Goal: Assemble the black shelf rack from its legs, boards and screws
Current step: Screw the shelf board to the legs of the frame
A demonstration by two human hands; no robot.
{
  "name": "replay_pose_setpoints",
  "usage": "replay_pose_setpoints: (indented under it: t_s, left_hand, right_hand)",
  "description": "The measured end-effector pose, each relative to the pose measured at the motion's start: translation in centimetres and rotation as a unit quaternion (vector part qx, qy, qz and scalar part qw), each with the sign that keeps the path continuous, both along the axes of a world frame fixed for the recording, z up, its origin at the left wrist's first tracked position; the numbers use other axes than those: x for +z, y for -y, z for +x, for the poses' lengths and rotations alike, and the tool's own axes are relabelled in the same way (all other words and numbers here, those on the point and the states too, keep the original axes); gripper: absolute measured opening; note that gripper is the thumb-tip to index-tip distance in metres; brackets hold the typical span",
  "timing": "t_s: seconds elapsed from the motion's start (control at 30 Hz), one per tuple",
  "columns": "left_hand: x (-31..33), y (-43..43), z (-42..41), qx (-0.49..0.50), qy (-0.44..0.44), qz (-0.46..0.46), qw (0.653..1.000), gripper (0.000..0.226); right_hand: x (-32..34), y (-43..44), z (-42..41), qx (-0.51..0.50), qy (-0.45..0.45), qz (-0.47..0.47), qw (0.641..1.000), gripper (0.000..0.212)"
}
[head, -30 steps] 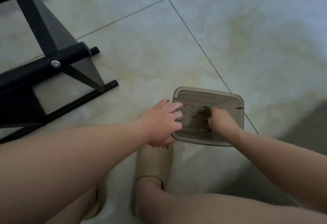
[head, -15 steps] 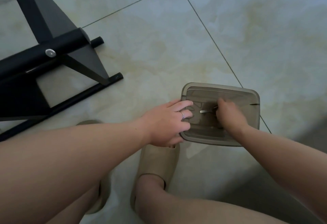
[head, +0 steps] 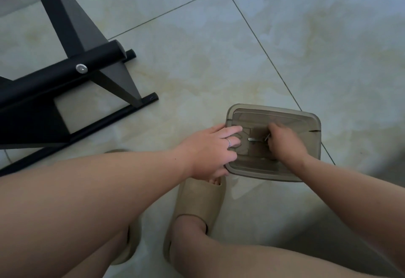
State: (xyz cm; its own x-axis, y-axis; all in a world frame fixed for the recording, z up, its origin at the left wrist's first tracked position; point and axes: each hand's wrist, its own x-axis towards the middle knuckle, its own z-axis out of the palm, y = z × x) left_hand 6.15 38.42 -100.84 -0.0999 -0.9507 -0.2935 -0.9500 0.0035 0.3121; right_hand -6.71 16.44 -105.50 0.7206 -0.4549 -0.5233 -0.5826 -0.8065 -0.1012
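As left hand touches box, right hand curls.

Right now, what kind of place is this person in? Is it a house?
Probably a room at home, though I can't be sure. The floor is glossy tile, the person wears soft slippers, and a half-built black rack sits nearby.
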Motion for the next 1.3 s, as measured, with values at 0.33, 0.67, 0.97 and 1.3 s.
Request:
replay_pose_setpoints:
  t_s: [0.33, 0.67, 0.97, 1.3]
  left_hand:
    - [11.7, 0.2, 7.2, 0.297, -0.079, -0.041, 0.951, 0.024]
    - [23.3, -8.4, 10.4, 0.712, -0.549, -0.047, 0.435, 0.042]
    - [25.2, -16.0, 11.8, 0.678, -0.641, -0.039, 0.358, 0.055]
    - [22.4, -18.9, 14.7, 0.749, -0.482, -0.118, 0.438, 0.035]
  right_hand:
    - [12.0, -3.1, 6.3, -0.080, 0.193, 0.159, 0.965, 0.016]
    - [29.5, -16.3, 15.6, 0.005, 0.308, 0.296, 0.904, 0.017]
    - [31.0, -24.5, 18.1, 0.055, 0.291, 0.273, 0.915, 0.021]
    - [26.0, -22.3, 21.9, 0.119, 0.129, 0.132, 0.976, 0.034]
